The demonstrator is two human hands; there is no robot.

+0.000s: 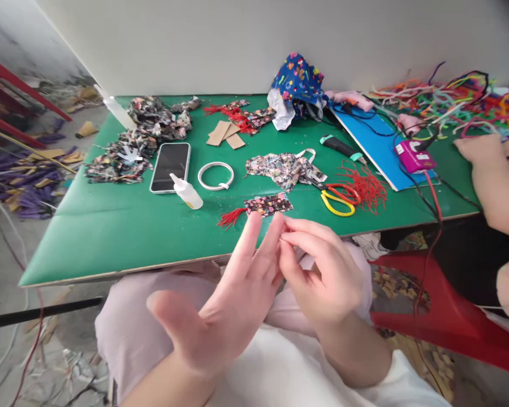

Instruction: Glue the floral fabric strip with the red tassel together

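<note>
Both hands at lower centre of frame. Left hand (233,308): palm up, fingers spread. Right hand (322,271): thumb and fingertips drawn together against the left's fingers; cannot tell if anything tiny is pinched there. Floral fabric strip (275,203) with red tassel (233,217) lies mid-frame on the green counter (123,226), just past the left fingertips. Left of it: glue bottle (189,194), phone (169,167). Right of centre: scissors (339,213) beside loose red threads (367,189). Another person's arm (498,186), right edge.
</note>
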